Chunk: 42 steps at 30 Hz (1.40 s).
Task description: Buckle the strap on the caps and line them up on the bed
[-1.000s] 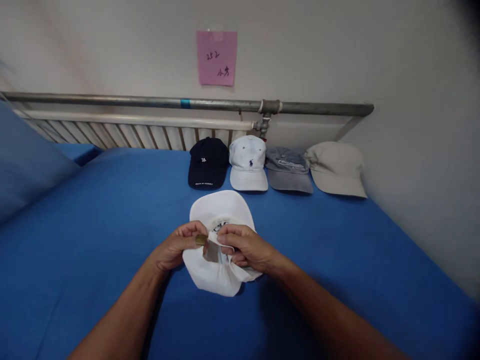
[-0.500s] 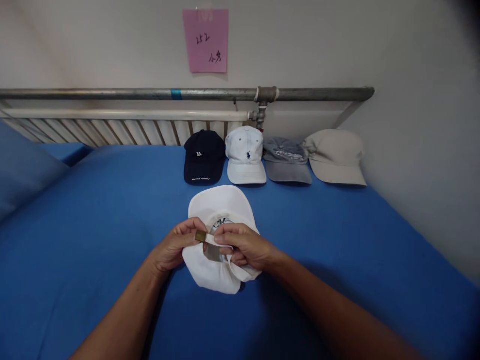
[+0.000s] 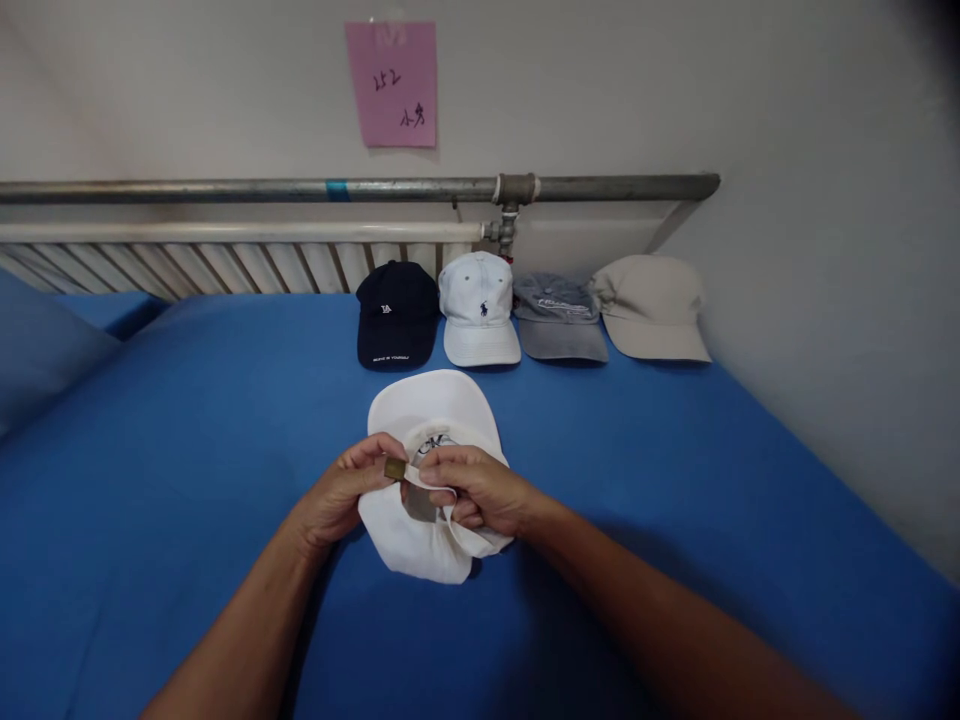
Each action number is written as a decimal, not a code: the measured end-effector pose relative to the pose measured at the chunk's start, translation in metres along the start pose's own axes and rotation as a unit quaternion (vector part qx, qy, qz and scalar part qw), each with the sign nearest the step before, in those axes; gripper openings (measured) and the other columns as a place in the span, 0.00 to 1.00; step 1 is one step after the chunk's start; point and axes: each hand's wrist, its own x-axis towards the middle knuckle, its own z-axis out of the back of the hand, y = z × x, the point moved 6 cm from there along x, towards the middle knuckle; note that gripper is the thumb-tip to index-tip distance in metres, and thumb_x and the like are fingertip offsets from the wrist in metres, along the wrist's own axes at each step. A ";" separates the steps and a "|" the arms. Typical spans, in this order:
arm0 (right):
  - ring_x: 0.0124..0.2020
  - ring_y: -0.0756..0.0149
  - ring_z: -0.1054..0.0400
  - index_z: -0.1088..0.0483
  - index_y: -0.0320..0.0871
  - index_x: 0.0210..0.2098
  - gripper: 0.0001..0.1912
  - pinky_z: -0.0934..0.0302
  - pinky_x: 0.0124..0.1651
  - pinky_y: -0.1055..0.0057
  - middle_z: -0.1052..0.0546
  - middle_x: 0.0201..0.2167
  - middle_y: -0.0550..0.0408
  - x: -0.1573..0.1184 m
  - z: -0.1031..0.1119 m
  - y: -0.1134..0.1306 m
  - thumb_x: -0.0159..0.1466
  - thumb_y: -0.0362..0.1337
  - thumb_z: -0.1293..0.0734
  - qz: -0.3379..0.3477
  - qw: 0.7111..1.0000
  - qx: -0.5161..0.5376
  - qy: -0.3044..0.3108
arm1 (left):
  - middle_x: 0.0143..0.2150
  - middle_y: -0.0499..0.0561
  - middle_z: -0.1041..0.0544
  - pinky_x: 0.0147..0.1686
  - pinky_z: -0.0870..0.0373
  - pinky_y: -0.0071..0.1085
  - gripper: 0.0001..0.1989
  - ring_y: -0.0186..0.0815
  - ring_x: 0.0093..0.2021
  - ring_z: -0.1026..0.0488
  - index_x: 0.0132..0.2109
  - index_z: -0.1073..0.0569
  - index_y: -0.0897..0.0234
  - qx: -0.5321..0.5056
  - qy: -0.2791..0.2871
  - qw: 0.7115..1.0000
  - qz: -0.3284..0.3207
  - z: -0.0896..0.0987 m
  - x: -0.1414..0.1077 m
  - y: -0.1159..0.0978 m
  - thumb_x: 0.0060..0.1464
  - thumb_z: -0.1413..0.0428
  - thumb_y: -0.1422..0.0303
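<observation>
A white cap (image 3: 416,545) lies on the blue sheet (image 3: 225,420), its brim pointing away from me and its back opening toward me. Dark letters show inside it. My left hand (image 3: 349,490) pinches the brass-coloured buckle (image 3: 395,468) at the left end of the cap's strap. Just right of the buckle, my right hand (image 3: 476,488) holds the white strap (image 3: 427,479) between thumb and fingers, its other fingers curled below. The strap runs from the buckle into the right hand; part of it is hidden by the fingers.
Behind the white cap stand a navy cap (image 3: 397,315), a pale cap with a small rider logo (image 3: 480,310), a grey cap (image 3: 561,318) and a beige cap (image 3: 652,308). Beyond are a radiator (image 3: 285,265), a metal pipe (image 3: 247,191) and a pink note (image 3: 394,85).
The whole view has shifted a little, so the caps, pipe and note sit further left. Both hands keep their hold on the buckle and strap, nearly unchanged.
</observation>
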 end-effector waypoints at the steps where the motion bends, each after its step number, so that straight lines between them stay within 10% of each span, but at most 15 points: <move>1: 0.12 0.84 0.61 0.39 0.44 0.30 0.11 0.70 0.15 0.80 0.40 0.16 0.68 0.000 0.000 0.000 0.57 0.40 0.32 0.002 1.000 0.000 0.001 | 0.23 0.48 0.23 0.22 0.35 0.20 0.12 0.28 0.20 0.29 0.33 0.23 0.63 0.002 -0.003 1.000 0.000 0.001 0.000 0.000 0.41 0.31 0.65; 30: 0.11 0.81 0.49 0.34 0.44 0.34 0.09 0.62 0.12 0.80 0.30 0.20 0.65 0.000 0.003 0.006 0.54 0.36 0.32 0.067 0.998 -0.008 -0.021 | 0.25 0.48 0.23 0.24 0.34 0.20 0.11 0.28 0.23 0.28 0.33 0.22 0.63 0.031 -0.056 0.998 0.012 0.004 -0.004 -0.001 0.43 0.32 0.64; 42: 0.11 0.82 0.49 0.36 0.43 0.33 0.11 0.58 0.13 0.82 0.27 0.19 0.64 -0.014 -0.011 0.028 0.51 0.29 0.32 0.082 0.994 -0.077 -0.003 | 0.28 0.49 0.21 0.26 0.32 0.22 0.13 0.31 0.25 0.26 0.36 0.22 0.63 0.041 0.005 0.999 -0.007 -0.006 -0.009 -0.007 0.40 0.31 0.68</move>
